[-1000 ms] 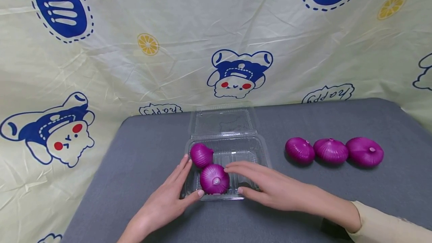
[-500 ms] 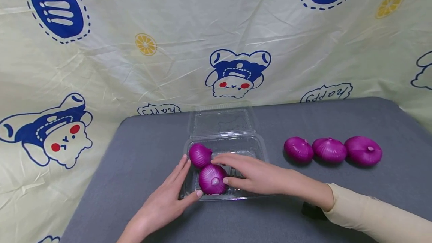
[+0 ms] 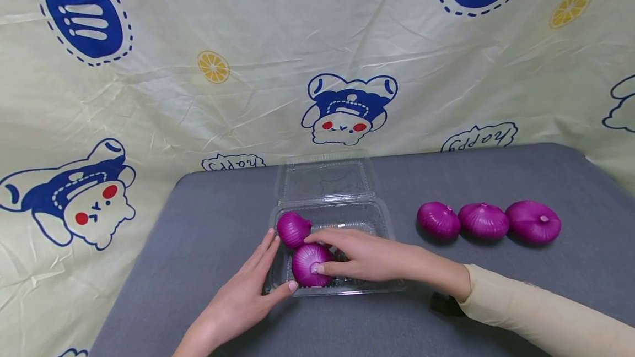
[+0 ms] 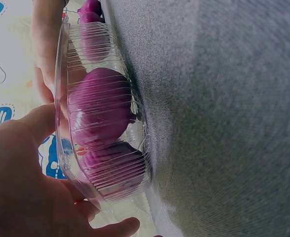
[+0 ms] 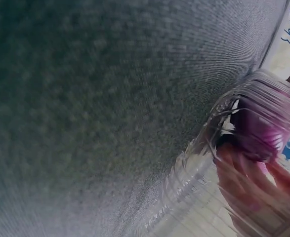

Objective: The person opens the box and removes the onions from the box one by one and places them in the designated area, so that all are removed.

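In the head view a clear plastic clamshell box (image 3: 347,292) lies with its lid raised at the back. Two purple onions sit in its left half, a far onion (image 3: 294,229) and a near onion (image 3: 308,266). My right hand (image 3: 364,258) grips the near onion, thumb on its stem side and fingers over its right and back. The right wrist view shows those fingers (image 5: 248,177) through the clear wall, beside the onion. My left hand (image 3: 238,302) rests along the box's left side with fairly straight fingers, its thumb at the front left corner.
Three more purple onions stand in a row right of the box: a left one (image 3: 439,221), a middle one (image 3: 483,221) and a right one (image 3: 534,222). The grey table (image 3: 223,208) ends at a patterned cloth backdrop (image 3: 268,109).
My right hand has moved left over the box, from the near onion's right side onto the onion itself. My left hand and the row of onions stay in place.
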Available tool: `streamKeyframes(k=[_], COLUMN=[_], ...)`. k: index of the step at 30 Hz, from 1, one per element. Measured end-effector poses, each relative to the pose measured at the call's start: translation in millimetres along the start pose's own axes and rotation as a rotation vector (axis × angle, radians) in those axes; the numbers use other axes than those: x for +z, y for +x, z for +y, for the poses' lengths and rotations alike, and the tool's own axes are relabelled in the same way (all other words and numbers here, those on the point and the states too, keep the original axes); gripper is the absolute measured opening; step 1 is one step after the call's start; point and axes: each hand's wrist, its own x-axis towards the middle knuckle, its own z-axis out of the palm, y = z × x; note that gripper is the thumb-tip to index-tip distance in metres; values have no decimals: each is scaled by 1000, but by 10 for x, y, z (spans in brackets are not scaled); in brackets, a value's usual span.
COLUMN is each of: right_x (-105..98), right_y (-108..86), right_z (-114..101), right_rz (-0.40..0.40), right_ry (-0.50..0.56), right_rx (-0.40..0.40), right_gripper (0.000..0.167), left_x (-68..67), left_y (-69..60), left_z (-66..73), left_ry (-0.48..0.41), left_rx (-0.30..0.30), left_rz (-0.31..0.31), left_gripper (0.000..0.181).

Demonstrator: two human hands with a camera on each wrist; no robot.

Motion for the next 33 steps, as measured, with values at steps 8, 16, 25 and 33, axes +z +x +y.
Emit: streamKeyframes(k=[8, 16, 25, 33], right_x=[19, 20, 4, -5], right_y=[50, 76, 66, 45], right_z=[33, 50, 32, 13], right_rz=[-18, -29, -15, -5], right_ry=[56, 115, 160, 93], right_rx=[34, 34, 66, -5], right_gripper=[55, 52, 57, 63], left_x=[-3, -3, -8, -14], left_y=[-1, 5, 12, 24], left_z=[0, 4, 14, 25], left_ry=[4, 7, 7, -1], left_rx=[7, -8, -18, -38], left_rz=[4, -5, -12, -25], left_gripper=[90, 91, 91, 91])
